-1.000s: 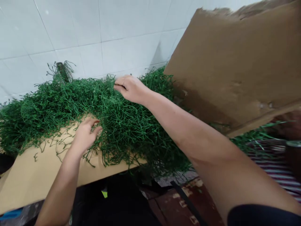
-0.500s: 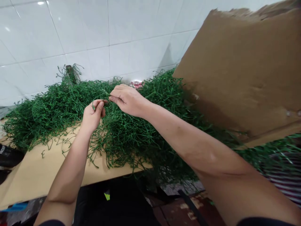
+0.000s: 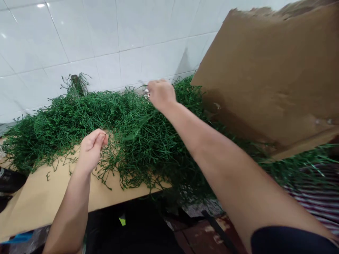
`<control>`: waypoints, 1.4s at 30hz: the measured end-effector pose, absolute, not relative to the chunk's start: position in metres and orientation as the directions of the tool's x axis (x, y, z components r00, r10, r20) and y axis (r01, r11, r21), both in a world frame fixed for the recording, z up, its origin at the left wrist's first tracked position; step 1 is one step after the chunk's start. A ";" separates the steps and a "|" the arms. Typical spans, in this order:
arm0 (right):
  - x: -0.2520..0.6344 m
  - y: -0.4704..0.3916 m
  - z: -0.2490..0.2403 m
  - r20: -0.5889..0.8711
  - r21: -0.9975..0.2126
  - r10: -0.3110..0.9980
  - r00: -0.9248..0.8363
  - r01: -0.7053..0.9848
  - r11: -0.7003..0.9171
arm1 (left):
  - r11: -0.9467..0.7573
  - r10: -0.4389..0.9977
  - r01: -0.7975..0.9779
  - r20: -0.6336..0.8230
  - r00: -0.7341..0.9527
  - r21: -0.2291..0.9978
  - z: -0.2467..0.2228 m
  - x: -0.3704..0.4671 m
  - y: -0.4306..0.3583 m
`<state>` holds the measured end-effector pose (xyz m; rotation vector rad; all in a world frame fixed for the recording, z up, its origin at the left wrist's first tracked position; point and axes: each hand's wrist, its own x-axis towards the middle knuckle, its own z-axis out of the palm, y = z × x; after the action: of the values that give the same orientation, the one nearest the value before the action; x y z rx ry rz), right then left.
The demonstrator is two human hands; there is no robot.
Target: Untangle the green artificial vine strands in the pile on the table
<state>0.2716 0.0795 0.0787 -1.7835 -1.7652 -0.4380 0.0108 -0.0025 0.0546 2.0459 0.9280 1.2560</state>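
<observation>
A long heap of thin green stems [image 3: 159, 141] lies over a tan cardboard sheet [image 3: 34, 197]. My left hand [image 3: 93, 144] is closed in a pinch at the near edge of the heap, above the cardboard; what its fingertips hold is too small to make out. Raised over the back of the heap near the wall, my right hand [image 3: 161, 93] has its fingers pressed together, with a thin green strand showing at the fingertips. The two hands are well apart.
White tiles [image 3: 103, 35] cover the wall behind. A large cardboard panel [image 3: 270, 77] leans over the right side. A bundle of stems stands upright at the back left [image 3: 76, 84]. A black object [image 3: 10, 180] sits at the left edge, and striped cloth [image 3: 315, 197] lies lower right.
The hands have separated. My right hand has moved up and right toward the wall, while my left hand has dropped down and left toward the bare cardboard.
</observation>
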 end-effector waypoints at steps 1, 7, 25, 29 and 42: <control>0.280 0.082 0.078 0.604 -0.237 0.785 0.139 0.971 0.011 | -0.610 0.788 0.292 0.526 0.318 0.737 0.054 0.008 -0.005; 0.271 0.067 0.089 0.697 -0.277 0.717 -0.013 0.917 0.286 | -0.594 0.804 0.630 0.377 0.460 0.500 0.042 0.030 0.021; 0.236 0.035 0.116 0.540 -0.680 0.780 -0.317 0.382 0.626 | -0.563 0.821 0.227 0.504 0.269 0.795 0.069 0.050 0.061; 0.226 0.032 0.116 0.532 -0.736 0.777 -0.336 0.271 0.621 | -0.487 0.789 0.030 0.425 0.444 0.873 0.069 0.078 0.059; 0.222 0.050 0.100 0.319 -0.948 0.940 0.119 0.030 0.318 | -0.629 0.777 0.545 0.454 0.436 0.554 0.059 0.070 0.044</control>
<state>0.2219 0.0500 0.0996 -1.0306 -1.2628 0.8767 0.0701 0.0439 0.0585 2.3683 1.1328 1.0026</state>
